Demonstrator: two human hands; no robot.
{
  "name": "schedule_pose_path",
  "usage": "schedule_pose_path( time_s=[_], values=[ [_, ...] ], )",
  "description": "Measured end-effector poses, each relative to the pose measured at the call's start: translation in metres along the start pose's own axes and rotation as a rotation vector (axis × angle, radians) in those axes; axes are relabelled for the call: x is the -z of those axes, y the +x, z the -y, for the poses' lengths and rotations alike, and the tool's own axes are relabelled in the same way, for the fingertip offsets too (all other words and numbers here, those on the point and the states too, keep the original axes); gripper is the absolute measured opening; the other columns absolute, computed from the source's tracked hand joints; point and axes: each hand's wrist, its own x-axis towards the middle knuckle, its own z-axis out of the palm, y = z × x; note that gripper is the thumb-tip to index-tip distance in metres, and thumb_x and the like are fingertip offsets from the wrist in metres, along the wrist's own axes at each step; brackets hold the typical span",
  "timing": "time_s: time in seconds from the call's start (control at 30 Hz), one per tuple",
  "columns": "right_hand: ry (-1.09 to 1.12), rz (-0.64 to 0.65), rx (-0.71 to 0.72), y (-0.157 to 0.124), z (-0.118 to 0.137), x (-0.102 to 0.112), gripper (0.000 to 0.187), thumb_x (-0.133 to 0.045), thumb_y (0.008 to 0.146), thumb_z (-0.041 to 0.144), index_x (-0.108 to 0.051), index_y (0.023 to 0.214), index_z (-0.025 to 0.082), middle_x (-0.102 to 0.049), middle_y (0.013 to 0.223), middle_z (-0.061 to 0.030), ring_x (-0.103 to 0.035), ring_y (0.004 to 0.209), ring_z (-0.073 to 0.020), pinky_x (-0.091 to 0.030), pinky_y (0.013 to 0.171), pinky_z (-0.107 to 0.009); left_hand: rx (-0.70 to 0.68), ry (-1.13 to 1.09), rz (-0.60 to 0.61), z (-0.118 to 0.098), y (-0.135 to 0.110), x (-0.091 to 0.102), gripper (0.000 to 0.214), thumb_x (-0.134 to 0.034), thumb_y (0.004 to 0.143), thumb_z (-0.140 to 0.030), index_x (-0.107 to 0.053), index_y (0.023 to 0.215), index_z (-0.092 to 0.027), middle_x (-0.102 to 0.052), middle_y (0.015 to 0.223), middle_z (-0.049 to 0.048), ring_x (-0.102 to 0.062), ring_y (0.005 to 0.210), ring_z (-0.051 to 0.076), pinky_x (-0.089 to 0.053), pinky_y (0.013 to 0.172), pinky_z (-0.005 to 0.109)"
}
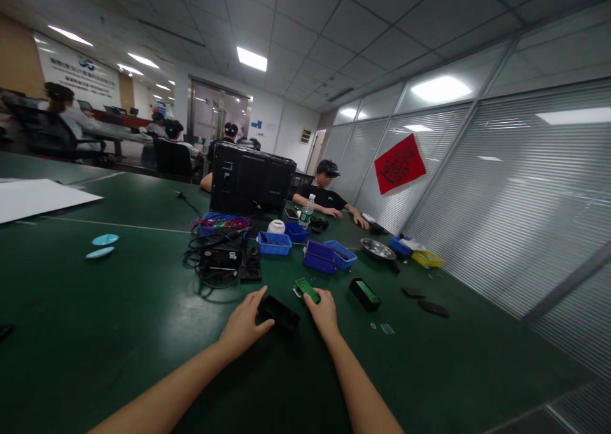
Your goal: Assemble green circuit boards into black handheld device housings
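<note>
My left hand (244, 324) rests on the green table (95, 332), with its thumb and forefinger around the left end of a flat black case (280, 314). Just right of the case, my right hand (324, 313) is closed on a small green circuit board (307, 289) and holds it at the case's far edge. A second black case with a green board inside (365, 294) lies further right.
Beyond my hands are blue bins (273, 243), a tangle of cables (214, 256), a metal bowl (377, 249), a yellow tray (427, 259) and a large black box (251, 179). Two black oval parts (432, 308) lie at right. A seated person (327, 195) faces me.
</note>
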Motion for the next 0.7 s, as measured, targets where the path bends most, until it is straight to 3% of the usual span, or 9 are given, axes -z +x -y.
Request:
schedule_pose_path(
  time_s=[0.13, 0.3, 0.53, 0.7],
  values=[
    [-0.069, 0.035, 0.083, 0.001, 0.000, 0.003, 0.043, -0.057, 0.070, 0.040, -0.061, 0.103, 0.014, -0.056, 0.094, -0.0117, -0.052, 0.090, -0.0249, -0.039, 0.081, -0.031, 0.045, 0.029, 0.094, -0.002, 0.002, 0.002, 0.081, -0.059, 0.065, -0.033, -0.020, 0.136, -0.026, -0.045, 0.129, 0.0034, -0.049, 0.109, 0.021, -0.036, 0.091, 0.030],
    [-0.019, 0.080, 0.080, 0.001, 0.002, 0.008, 0.038, -0.060, 0.068, 0.032, -0.062, 0.101, 0.015, -0.055, 0.092, -0.0111, -0.052, 0.088, -0.0248, -0.039, 0.081, -0.033, 0.029, 0.055, 0.121, 0.002, 0.006, 0.002, 0.074, -0.062, 0.063, -0.030, -0.033, 0.131, -0.028, -0.049, 0.127, 0.0008, -0.047, 0.113, 0.021, -0.035, 0.090, 0.028],
    [0.416, 0.044, 0.082, -0.007, 0.030, 0.021, 0.034, -0.057, 0.068, 0.034, -0.062, 0.096, 0.015, -0.054, 0.081, -0.0051, -0.050, 0.066, -0.0162, -0.042, 0.064, -0.028, 0.024, 0.044, 0.091, 0.000, 0.005, 0.005, 0.050, -0.063, 0.062, -0.028, -0.051, 0.111, -0.024, -0.058, 0.102, 0.0009, -0.055, 0.093, 0.017, -0.038, 0.079, 0.025],
    [0.622, 0.215, 0.174, -0.019, 0.050, 0.029, 0.034, -0.059, 0.067, 0.031, -0.060, 0.098, 0.018, -0.053, 0.086, -0.0022, -0.048, 0.064, -0.0120, -0.040, 0.059, -0.025, 0.037, 0.048, 0.073, 0.001, 0.003, 0.005, 0.048, -0.064, 0.061, -0.025, -0.051, 0.107, -0.024, -0.058, 0.095, -0.0004, -0.054, 0.086, 0.016, -0.037, 0.074, 0.024]
  ],
)
